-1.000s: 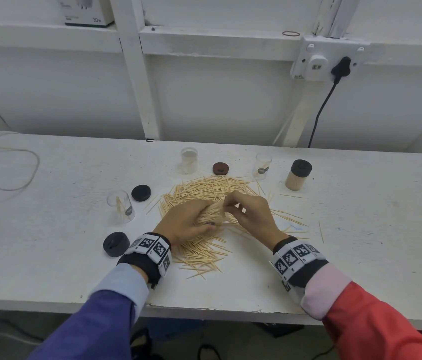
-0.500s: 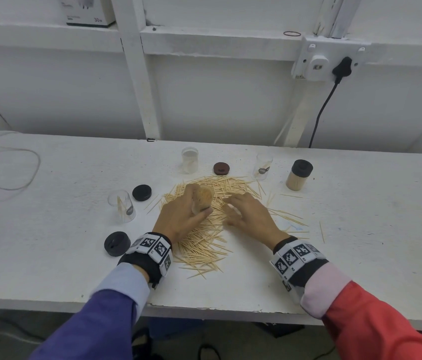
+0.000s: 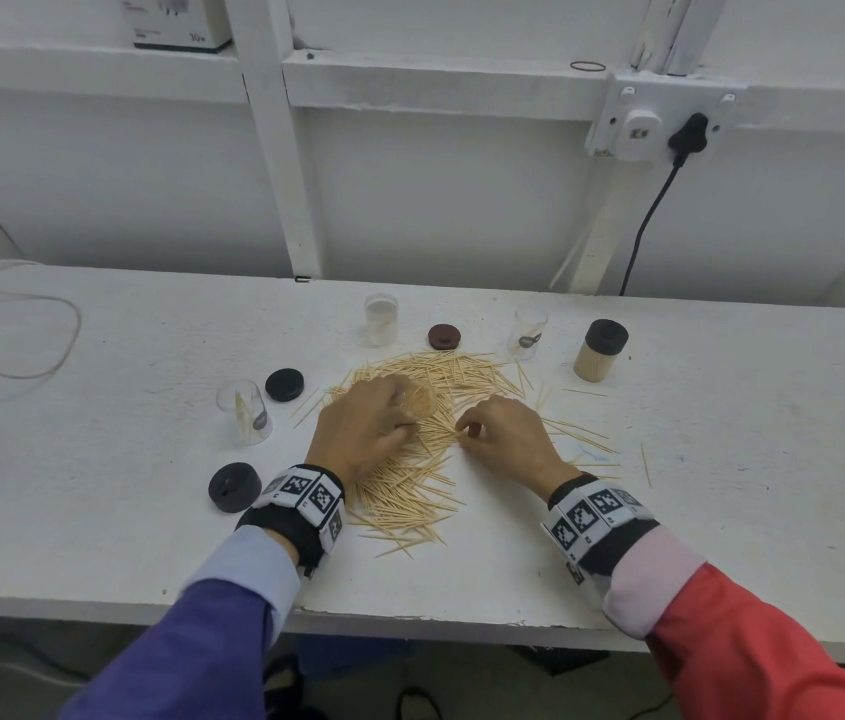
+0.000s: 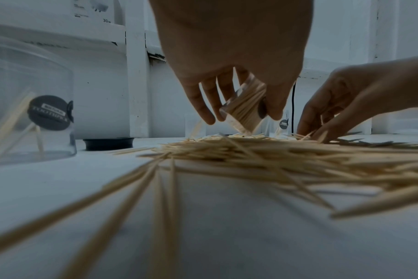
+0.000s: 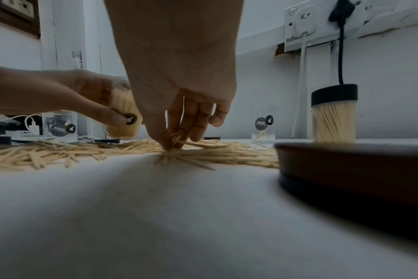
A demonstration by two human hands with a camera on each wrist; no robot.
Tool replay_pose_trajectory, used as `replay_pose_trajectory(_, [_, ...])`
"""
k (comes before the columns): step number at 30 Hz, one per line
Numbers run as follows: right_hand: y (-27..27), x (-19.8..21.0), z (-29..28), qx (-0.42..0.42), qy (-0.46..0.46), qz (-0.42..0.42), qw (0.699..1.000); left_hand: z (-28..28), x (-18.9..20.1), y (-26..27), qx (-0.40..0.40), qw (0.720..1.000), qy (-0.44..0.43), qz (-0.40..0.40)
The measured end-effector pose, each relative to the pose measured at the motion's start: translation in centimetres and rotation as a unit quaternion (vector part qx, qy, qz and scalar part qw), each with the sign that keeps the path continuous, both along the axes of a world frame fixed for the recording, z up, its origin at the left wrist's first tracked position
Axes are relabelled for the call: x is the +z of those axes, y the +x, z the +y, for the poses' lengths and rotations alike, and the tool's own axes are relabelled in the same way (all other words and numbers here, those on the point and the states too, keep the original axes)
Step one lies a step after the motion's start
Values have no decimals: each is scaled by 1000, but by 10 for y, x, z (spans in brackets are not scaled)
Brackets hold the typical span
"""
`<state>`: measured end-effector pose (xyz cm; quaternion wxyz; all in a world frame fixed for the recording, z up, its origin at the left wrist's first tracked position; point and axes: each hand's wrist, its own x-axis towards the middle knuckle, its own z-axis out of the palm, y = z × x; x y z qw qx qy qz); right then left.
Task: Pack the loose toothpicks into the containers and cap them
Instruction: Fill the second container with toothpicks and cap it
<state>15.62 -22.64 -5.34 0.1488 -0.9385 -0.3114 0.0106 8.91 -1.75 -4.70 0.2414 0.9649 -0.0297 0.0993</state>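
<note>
A wide pile of loose toothpicks (image 3: 410, 475) lies mid-table. My left hand (image 3: 399, 407) grips a clear container (image 3: 418, 402) almost full of toothpicks and holds it tilted just above the pile's far side; the left wrist view shows this container (image 4: 246, 107) between thumb and fingers. My right hand (image 3: 467, 433) is down on the pile beside it. In the right wrist view its fingertips (image 5: 172, 142) pinch a few toothpicks. A full container with a black cap (image 3: 599, 350) stands at the back right.
Three clear containers stand open: one back centre (image 3: 381, 319), one back right (image 3: 529, 332), one left (image 3: 246, 410) holding a few toothpicks. Loose caps: black (image 3: 284, 385), black (image 3: 234, 487), brown (image 3: 444, 336). Cables lie at far left (image 3: 20, 330). Stray toothpicks (image 3: 645, 462) lie to the right.
The hands were together at the container's mouth. They have parted: the left hand has carried the container up and back, and the right hand has dropped to the pile and pinched toothpicks.
</note>
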Motion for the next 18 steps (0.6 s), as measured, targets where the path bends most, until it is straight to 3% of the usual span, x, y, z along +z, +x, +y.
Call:
replay_pose_trajectory(12, [2, -4, -1, -29, 55, -8, 998, 5, -8, 5, 24, 997, 68, -11])
replay_pose_trajectory(18, [2, -3, 0, -10, 226, -57, 973, 5, -5, 4, 32, 997, 68, 5])
